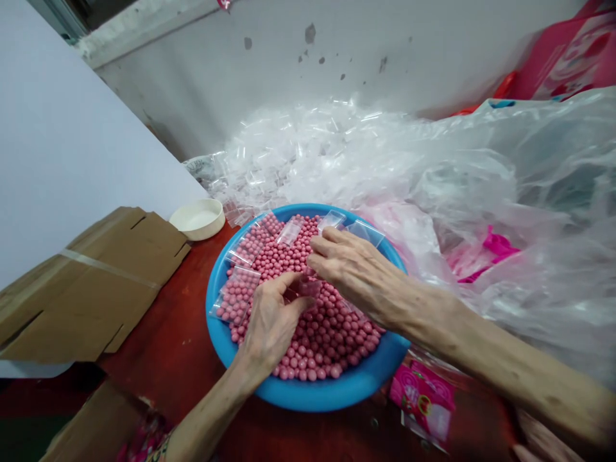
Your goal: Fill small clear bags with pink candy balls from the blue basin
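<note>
A blue basin (317, 399) full of round pink balls (301, 359) is in front of me. Over the balls, my left hand (272, 317) pinches a small clear plastic bag (309, 290) between thumb and fingers. My right hand (349, 266) is closed just above that bag, knuckles up. Its fingertips point down at the bag's top, and what they hold is hidden. More small clear bags lie on the balls and rim: one clear bag (289, 233) at the back, another clear bag (238, 292) at the left, and others near my right hand.
A heap of clear plastic packets (308, 154) lies behind the basin against the wall. Large plastic sheeting (505, 192) covers the right side. At left are a white round dish (198, 219) and flattened cardboard (96, 282). A pink printed packet (423, 401) lies on the red table (168, 340).
</note>
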